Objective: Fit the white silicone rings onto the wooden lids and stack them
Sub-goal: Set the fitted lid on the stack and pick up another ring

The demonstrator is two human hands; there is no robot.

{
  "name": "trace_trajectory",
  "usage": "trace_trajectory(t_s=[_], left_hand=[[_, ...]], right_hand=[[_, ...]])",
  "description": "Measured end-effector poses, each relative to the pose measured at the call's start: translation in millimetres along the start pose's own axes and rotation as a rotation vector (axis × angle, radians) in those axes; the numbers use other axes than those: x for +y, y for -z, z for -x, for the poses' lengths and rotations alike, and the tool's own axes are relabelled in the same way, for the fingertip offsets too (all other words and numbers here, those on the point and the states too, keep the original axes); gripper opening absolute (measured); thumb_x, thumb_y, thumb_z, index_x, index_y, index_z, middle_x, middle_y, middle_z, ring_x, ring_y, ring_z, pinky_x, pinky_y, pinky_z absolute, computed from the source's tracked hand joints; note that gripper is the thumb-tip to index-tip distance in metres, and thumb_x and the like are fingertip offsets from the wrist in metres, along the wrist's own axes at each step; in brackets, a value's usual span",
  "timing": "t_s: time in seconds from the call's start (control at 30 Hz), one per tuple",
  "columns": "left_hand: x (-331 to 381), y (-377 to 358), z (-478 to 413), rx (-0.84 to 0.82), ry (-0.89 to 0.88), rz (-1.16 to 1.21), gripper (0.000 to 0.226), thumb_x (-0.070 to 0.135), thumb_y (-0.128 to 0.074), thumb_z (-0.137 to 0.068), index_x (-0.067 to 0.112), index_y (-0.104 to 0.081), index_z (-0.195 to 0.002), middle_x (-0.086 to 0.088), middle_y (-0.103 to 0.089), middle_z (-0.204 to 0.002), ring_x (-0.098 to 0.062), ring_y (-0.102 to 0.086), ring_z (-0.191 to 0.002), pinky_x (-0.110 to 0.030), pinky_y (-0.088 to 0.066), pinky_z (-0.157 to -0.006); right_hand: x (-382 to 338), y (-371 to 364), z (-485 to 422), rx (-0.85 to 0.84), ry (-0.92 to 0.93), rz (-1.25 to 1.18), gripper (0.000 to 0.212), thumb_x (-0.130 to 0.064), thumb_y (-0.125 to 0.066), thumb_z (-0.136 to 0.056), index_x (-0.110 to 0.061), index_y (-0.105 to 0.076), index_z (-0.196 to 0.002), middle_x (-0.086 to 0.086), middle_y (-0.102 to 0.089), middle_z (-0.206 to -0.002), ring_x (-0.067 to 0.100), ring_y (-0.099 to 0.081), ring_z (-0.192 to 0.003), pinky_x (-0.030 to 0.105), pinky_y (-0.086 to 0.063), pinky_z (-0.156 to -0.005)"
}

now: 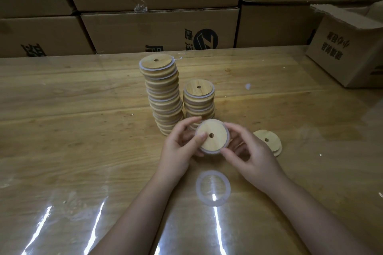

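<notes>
Gripping one ringed wooden lid between them, left hand and right hand curl fingers

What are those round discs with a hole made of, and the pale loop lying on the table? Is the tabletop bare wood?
Disc: apparently light wood or bamboo, matte, faint grain. Loop: probably silicone or rubber, milky, translucent. Tabletop: wood under a clear glossy plastic sheet, judging by wrinkles and glare streaks.
</notes>
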State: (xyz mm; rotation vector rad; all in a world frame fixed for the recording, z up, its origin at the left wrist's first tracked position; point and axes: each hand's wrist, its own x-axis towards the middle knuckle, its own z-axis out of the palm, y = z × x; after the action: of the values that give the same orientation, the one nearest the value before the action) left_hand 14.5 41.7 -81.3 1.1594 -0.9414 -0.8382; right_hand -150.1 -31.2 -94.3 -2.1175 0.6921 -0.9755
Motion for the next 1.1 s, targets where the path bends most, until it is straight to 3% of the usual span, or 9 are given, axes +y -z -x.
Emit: trace_trajectory(t_s=[0.13, 0.23, 0.33, 0.43, 0.57, 0.63, 0.77, 0.97, 1.1], left_hand=[[-1.8, 1.8, -1.0, -0.004, 0.047, -0.007, 0.026, 0.019, -0.062, -0.081, 0.019, -0.064, -0.107, 0.006, -0.072, -0.079, -0.004, -0.063, -0.058, -0.013, -0.043, -0.041], [-3.6, 2.7, -2.2, 0.012, 0.044, -0.013, 0.023, 0.022, -0.057, -0.085, 0.017, -0.066, -0.106, 0.002, -0.073, -0.088, -0.006, -0.065, -0.068, -0.017, -0.049, -0.049], [-4.3, 4.5, -2.3, 0.018, 0.062, 0.031, 0.028, 0.029, -0.054, -0.084, 0.018, -0.068, -0.106, -0.001, -0.073, -0.095, -0.012, -0.066, -0.078, -0.023, -0.053, -0.056], [-5.4, 5.9, -3.2, 0.022, 0.089, 0.068, 0.028, 0.03, -0.055, -0.083, 0.021, -0.069, -0.105, -0.004, -0.073, -0.1, -0.016, -0.067, -0.085, -0.026, -0.055, -0.06], [-6.8, 6.9, -3.6, -0.007, 0.075, 0.086, 0.026, 0.028, -0.056, -0.084, 0.025, -0.068, -0.106, -0.004, -0.071, -0.107, -0.017, -0.067, -0.09, -0.026, -0.055, -0.061], [-7.4, 7.1, -3.9, -0.014, 0.052, 0.09, 0.026, 0.026, -0.056, -0.084, 0.026, -0.068, -0.107, -0.002, -0.071, -0.108, -0.015, -0.067, -0.089, -0.025, -0.055, -0.061], [-8.0, 7.0, -5.1, -0.01, 0.033, 0.092, 0.026, 0.025, -0.055, -0.084, 0.026, -0.068, -0.107, -0.002, -0.071, -0.108, -0.014, -0.066, -0.087, -0.025, -0.055, -0.06], [-6.1, 4.5, -4.4, -0.002, 0.04, 0.049, 0.028, 0.029, -0.055, -0.083, 0.024, -0.066, -0.109, 0.003, -0.072, -0.104, -0.013, -0.066, -0.086, -0.024, -0.055, -0.06], [-2.4, 3.1, -3.4, -0.062, 0.052, 0.055, 0.038, 0.025, -0.063, -0.076, 0.024, -0.062, -0.114, 0.004, -0.072, -0.094, -0.009, -0.063, -0.074, -0.02, -0.052, -0.058]], right_hand=[[1.5, -2.8, 0.7, -0.021, 0.01, 0.024, 0.058, -0.041, -0.064, -0.08, -0.046, -0.036, -0.131, -0.019, -0.058, -0.104, 0.002, -0.06, -0.088, 0.011, -0.046, -0.071], [-0.8, -5.1, 0.6, -0.018, -0.024, -0.073, 0.057, -0.038, -0.064, -0.081, -0.045, -0.038, -0.131, -0.015, -0.06, -0.103, 0.003, -0.06, -0.09, 0.011, -0.046, -0.073], [-3.7, -5.6, -0.5, -0.027, -0.105, -0.201, 0.051, -0.033, -0.067, -0.082, -0.047, -0.043, -0.125, -0.012, -0.063, -0.105, 0.007, -0.06, -0.096, 0.022, -0.051, -0.079], [-4.9, -6.3, -3.3, -0.056, -0.208, -0.398, 0.051, -0.011, -0.067, -0.082, -0.037, -0.049, -0.123, -0.002, -0.064, -0.109, 0.011, -0.062, -0.099, 0.036, -0.053, -0.083], [-3.9, -4.7, -5.7, -0.054, -0.273, -0.553, 0.054, 0.007, -0.061, -0.082, -0.025, -0.051, -0.123, -0.001, -0.067, -0.11, 0.013, -0.064, -0.1, 0.026, -0.054, -0.076], [-2.9, -4.4, -5.1, -0.056, -0.282, -0.564, 0.058, 0.008, -0.059, -0.083, -0.022, -0.046, -0.131, 0.0, -0.067, -0.111, 0.016, -0.063, -0.104, 0.026, -0.054, -0.078], [-5.2, -6.1, -4.0, -0.074, -0.238, -0.53, 0.061, 0.007, -0.057, -0.085, -0.032, -0.043, -0.13, -0.005, -0.067, -0.114, 0.016, -0.062, -0.108, 0.027, -0.054, -0.082], [-4.1, -6.4, -5.5, -0.057, -0.288, -0.611, 0.054, 0.006, -0.057, -0.083, -0.027, -0.048, -0.126, -0.009, -0.068, -0.113, 0.011, -0.062, -0.108, 0.022, -0.053, -0.078], [-2.3, -4.0, -6.9, -0.036, -0.317, -0.67, 0.052, 0.006, -0.054, -0.085, -0.021, -0.047, -0.129, -0.006, -0.069, -0.113, 0.012, -0.063, -0.106, 0.023, -0.053, -0.076]])
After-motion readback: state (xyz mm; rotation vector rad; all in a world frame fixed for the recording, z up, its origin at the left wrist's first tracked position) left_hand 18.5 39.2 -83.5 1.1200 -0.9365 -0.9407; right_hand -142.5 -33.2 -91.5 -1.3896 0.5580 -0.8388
